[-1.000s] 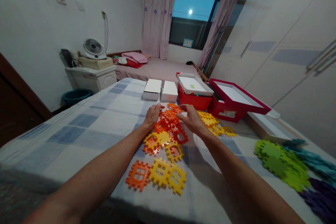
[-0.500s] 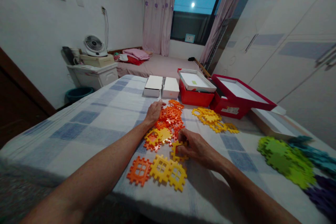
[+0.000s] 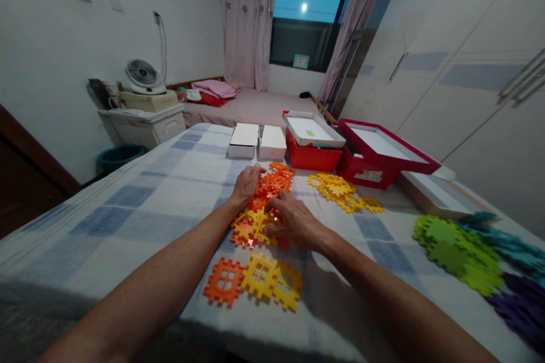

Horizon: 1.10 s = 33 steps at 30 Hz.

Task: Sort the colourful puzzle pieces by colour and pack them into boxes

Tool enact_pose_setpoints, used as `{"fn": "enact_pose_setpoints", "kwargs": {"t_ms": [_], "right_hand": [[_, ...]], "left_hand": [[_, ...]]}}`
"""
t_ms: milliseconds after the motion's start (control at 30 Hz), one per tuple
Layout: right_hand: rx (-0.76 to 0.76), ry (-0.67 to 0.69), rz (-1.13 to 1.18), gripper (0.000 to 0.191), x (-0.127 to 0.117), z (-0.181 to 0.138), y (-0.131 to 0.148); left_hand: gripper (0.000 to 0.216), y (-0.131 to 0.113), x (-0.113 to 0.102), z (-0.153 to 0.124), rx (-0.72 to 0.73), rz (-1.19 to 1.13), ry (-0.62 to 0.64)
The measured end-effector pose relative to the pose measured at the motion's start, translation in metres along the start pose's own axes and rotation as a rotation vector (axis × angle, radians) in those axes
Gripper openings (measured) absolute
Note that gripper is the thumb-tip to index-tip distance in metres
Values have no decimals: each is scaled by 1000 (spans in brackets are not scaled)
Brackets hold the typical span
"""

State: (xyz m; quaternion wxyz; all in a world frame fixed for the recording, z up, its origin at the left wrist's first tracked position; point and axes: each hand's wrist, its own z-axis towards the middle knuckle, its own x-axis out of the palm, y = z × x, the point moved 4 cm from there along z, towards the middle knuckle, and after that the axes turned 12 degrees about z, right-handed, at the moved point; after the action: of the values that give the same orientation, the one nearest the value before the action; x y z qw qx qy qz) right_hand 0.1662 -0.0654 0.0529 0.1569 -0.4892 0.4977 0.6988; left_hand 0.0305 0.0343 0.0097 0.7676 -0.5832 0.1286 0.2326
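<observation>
My left hand (image 3: pixel 247 184) lies along the left side of a pile of orange interlocking plastic tiles (image 3: pixel 272 182), fingers stretched out. Over the near part of that pile, my right hand (image 3: pixel 293 220) has its thumb and fingers bent around a yellow plastic tile (image 3: pixel 259 231); the fingers partly hide its edge. Another yellow tile with a round opening (image 3: pixel 244 226) lies beside it on the orange ones. Closer to me, an orange window tile (image 3: pixel 224 282), a yellow window tile (image 3: pixel 259 275) and a second yellow window tile (image 3: pixel 288 287) sit in a row.
More yellow tiles (image 3: pixel 336 190) lie to the right. Green tiles (image 3: pixel 457 252), teal tiles (image 3: pixel 504 244) and purple tiles (image 3: pixel 522 306) are at the far right. White boxes (image 3: pixel 243 140) and red boxes (image 3: pixel 315 156) stand at the back of the checked cloth (image 3: pixel 140 193).
My right hand has moved left and away from me, from beside the pile to over it, with the yellow tile. My left hand stays at the pile. The view has shifted slightly.
</observation>
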Motion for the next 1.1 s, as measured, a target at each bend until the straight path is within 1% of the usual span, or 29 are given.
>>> {"fn": "enact_pose_setpoints", "kwargs": {"t_ms": [67, 133, 233, 300, 367, 433, 567, 600, 700, 767, 833, 933, 1000, 1067, 1100], "right_hand": [[-1, 4, -25, 28, 0, -1, 1], [3, 20, -41, 30, 1, -1, 2], [12, 34, -49, 43, 4, 0, 3], [12, 20, -37, 51, 5, 0, 2], [9, -2, -22, 54, 5, -1, 0], [9, -14, -9, 46, 5, -2, -3], [-20, -90, 67, 7, 1, -6, -4], [-26, -113, 112, 5, -1, -8, -4], [13, -151, 268, 13, -9, -13, -11], [60, -207, 322, 15, -22, -17, -23], [112, -307, 293, 18, -42, -21, -44], [269, -459, 193, 19, -78, -30, -90], [379, -520, 126, 21, -99, -36, -120], [429, -582, 13, 25, -113, -41, -136], [427, -624, -54, 31, -117, -44, -137]], "left_hand": [[54, -1, 0, 0, 4, 1, -3], [54, -1, 0, 0, -1, 3, -5], [52, 0, 0, 0, -13, 7, -1], [51, 2, 1, 1, -12, 8, 0], [50, 4, 1, 3, -5, 7, -4], [49, 5, 2, 3, -5, 2, -7], [51, 5, 2, 2, -20, -12, 0], [52, 4, 1, 1, -17, -9, 2], [54, 1, 0, 0, 6, 15, 4], [54, 1, 0, 0, 19, 32, 6], [54, 2, 0, 0, 27, 40, 10], [53, 5, 1, 2, 28, 35, 12], [53, 6, 2, 2, 23, 32, 5], [54, 6, 2, 2, 23, 37, 3], [54, 6, 2, 2, 23, 40, 2]]}}
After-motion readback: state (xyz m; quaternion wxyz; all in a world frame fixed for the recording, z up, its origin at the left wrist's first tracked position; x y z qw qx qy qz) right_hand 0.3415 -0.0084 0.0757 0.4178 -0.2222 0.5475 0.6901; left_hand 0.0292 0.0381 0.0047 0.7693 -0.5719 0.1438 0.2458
